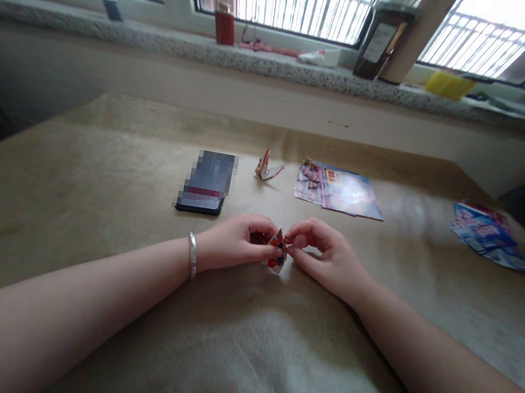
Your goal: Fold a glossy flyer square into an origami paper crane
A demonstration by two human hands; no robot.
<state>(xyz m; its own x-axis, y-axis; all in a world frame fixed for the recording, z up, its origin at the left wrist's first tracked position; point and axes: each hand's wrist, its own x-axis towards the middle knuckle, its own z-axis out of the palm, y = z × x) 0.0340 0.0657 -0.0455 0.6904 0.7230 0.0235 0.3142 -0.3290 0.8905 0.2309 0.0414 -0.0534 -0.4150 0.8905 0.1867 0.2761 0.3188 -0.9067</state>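
Between my two hands, a small folded piece of printed paper [275, 260], red, white and dark, is held just over the table. My left hand [242, 240], with a silver bracelet at the wrist, pinches it between thumb and fingers. From the other side, the thumb and fingertips of my right hand [326, 252] close on its right edge. Beyond them stands another folded paper piece [270, 169], white with red and orange edges. To the left of that lies a phone [206, 183], its screen pixelated.
Printed leaflets [352, 192] lie behind my right hand. Several blue and red packets [489, 236] sit at the far right of the table [88, 206]. A stone windowsill [285, 68] carries a red lighter-shaped item [225, 24], a dark lidded jar [382, 41] and a yellow item [449, 85].
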